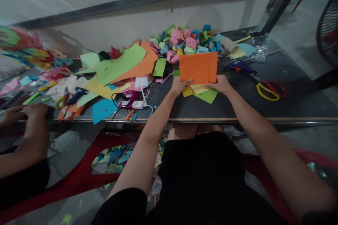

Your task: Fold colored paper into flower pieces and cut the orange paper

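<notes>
An orange sheet of paper (pixel 196 67) is held up above the table between my two hands. My left hand (pixel 180 86) grips its lower left corner, thumb in front. At the lower right corner my right hand (pixel 221 85) pinches the same sheet. A crease or overlapping strip runs down near its right side. Beneath it, partly hidden, yellow paper (pixel 187 92) and green paper (pixel 208 95) lie on the dark table (pixel 245 110). Behind the sheet rises a heap of small folded paper pieces (pixel 185 38) in pink, blue, green and yellow.
Right of my hands lie a blue glue gun (pixel 240 66) and scissors with red and yellow handles (pixel 269 91). A purple power socket (pixel 128 99) with white plugs sits left, near large green sheets (pixel 121 65). At far left are another person's hands (pixel 29 111).
</notes>
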`<state>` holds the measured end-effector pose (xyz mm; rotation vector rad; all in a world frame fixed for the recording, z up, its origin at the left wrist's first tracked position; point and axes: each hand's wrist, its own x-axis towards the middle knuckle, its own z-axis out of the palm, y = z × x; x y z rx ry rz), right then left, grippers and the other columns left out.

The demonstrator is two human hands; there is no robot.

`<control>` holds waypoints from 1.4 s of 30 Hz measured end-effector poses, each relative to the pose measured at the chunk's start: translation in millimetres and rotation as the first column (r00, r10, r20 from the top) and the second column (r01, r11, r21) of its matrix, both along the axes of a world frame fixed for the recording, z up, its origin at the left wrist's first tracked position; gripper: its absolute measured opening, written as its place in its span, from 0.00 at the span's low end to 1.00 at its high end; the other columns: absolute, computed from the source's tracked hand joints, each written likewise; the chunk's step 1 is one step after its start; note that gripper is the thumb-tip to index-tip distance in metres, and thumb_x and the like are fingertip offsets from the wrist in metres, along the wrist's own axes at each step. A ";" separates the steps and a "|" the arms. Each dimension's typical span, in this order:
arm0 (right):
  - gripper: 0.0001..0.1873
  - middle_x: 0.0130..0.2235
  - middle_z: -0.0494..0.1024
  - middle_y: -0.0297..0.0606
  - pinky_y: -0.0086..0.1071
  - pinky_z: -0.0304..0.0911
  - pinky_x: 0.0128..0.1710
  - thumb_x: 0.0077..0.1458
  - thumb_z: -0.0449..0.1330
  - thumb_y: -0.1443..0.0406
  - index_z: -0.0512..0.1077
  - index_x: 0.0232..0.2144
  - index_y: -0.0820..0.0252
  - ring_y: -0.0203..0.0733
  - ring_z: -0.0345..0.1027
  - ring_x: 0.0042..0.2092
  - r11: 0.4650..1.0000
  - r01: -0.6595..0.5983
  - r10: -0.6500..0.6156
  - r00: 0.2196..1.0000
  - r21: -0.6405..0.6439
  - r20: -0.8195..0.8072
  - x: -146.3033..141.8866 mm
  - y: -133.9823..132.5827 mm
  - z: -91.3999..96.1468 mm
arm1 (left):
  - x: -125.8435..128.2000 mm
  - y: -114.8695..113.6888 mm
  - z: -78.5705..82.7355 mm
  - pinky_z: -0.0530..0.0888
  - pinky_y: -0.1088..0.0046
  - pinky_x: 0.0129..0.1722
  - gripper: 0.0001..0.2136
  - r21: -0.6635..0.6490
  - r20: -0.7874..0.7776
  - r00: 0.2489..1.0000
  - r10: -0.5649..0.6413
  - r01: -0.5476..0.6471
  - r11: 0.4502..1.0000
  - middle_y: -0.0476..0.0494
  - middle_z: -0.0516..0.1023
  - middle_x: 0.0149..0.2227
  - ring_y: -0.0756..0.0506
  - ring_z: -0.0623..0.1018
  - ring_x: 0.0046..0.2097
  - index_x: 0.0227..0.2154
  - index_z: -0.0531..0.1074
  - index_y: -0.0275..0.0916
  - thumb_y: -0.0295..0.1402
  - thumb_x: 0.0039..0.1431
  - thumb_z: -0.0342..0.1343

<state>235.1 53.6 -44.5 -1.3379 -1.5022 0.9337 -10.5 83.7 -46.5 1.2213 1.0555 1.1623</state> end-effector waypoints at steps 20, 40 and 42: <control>0.24 0.30 0.83 0.46 0.45 0.81 0.36 0.38 0.77 0.52 0.80 0.33 0.63 0.54 0.81 0.33 0.996 -0.004 -0.007 0.992 -0.089 -0.123 -3.1 2.0 -0.6 | -0.6 2.9 -7.9 0.83 0.69 0.39 0.16 -0.005 -0.039 0.996 -0.084 0.083 0.997 0.43 0.83 0.32 0.48 0.83 0.32 0.31 0.79 0.31 0.28 0.39 0.77; 0.26 0.21 0.76 0.41 0.40 0.78 0.30 0.40 0.74 0.46 0.76 0.29 0.62 0.46 0.76 0.25 0.998 0.019 -0.025 0.995 -0.058 -0.093 0.0 4.6 -5.7 | -17.4 11.8 -3.4 0.73 0.80 0.28 0.24 0.051 -0.015 0.998 -0.055 0.055 0.997 0.52 0.72 0.19 0.54 0.75 0.24 0.18 0.71 0.37 0.52 0.51 0.70; 0.28 0.21 0.76 0.42 0.41 0.78 0.30 0.40 0.74 0.45 0.77 0.29 0.63 0.48 0.76 0.26 0.998 0.007 -0.011 0.998 -0.062 -0.058 -1.0 0.8 -3.0 | -17.5 12.6 -4.2 0.71 0.80 0.28 0.21 0.059 0.038 0.999 -0.003 0.001 0.998 0.53 0.73 0.20 0.55 0.73 0.24 0.20 0.72 0.37 0.47 0.52 0.70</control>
